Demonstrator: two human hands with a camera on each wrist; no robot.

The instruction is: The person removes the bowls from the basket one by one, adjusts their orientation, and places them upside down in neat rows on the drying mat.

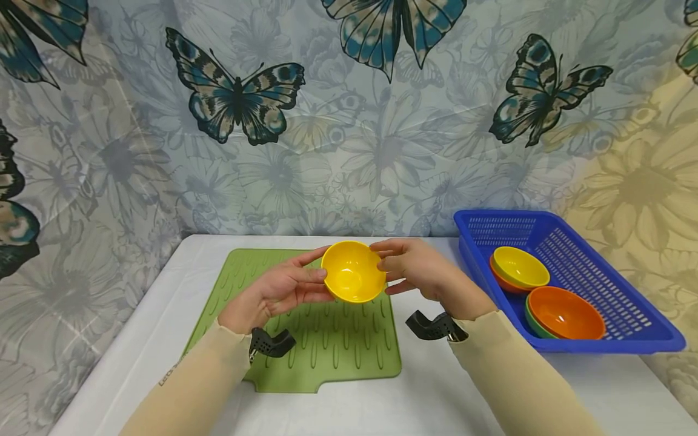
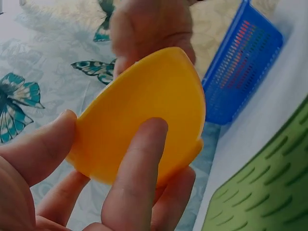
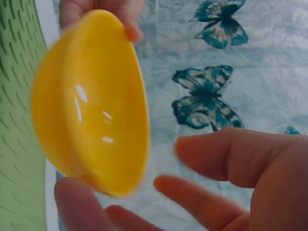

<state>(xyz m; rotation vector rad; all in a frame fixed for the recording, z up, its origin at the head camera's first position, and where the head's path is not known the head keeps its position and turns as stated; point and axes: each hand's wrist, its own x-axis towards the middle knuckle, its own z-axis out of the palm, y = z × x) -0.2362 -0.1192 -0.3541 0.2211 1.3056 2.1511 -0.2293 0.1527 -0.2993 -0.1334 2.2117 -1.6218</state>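
Apparently, midair handling is proceeding: left hand (image 1: 282,287) is pinching the yellow bowl (image 1: 353,272), right hand (image 1: 418,266) (contact unclear) is hovering loose-fingered beside it; moving on is likely requiring steady left support.

The held bowl (image 1: 353,272) is plain yellow, the mat (image 1: 349,342) green with looped ridges, the tabletop (image 1: 417,387) white, the basket (image 1: 611,346) blue. Teal-and-black butterflies (image 1: 237,103) and grey flowers (image 1: 389,151) pattern the pale blue backdrop (image 1: 431,212).

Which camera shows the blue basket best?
The head view: it shows the blue basket from above, with its rim and the bowls inside. The left wrist view catches only part of it; the right wrist view shows none.
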